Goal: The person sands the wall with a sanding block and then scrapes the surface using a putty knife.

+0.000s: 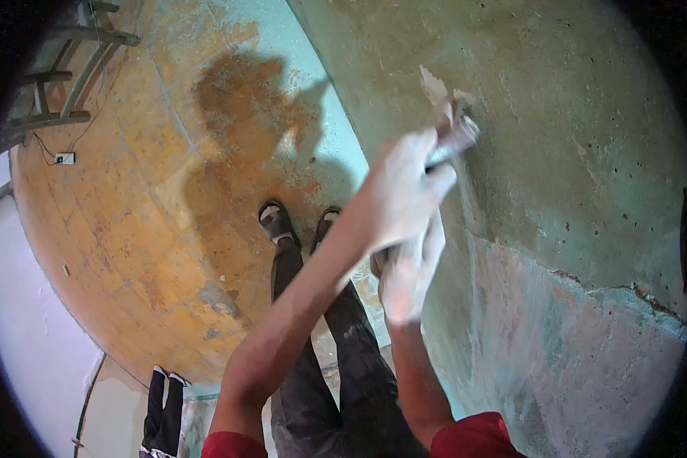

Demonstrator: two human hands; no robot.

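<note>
My left hand [404, 187] is wrapped round the upper part of a hand tool [459, 140], whose pale, rounded end is blurred by motion. Just below it, my right hand [408, 282] is closed on the lower part of the same tool; most of the handle is hidden by the fingers. Whitish dust covers both hands. The tool's end is at or close to the greenish-grey wall [557, 137]; contact cannot be made out. A light, freshly bared patch [433, 85] lies on the wall just beyond the tool.
A wooden ladder-like frame [69, 76] lies at the upper left, near a power socket [65, 159] with a cable. The orange-brown floor [145, 229] bears my sandalled feet. Another person's legs [164, 412] show at the lower left. Pinkish bared plaster [542, 328] covers the lower right.
</note>
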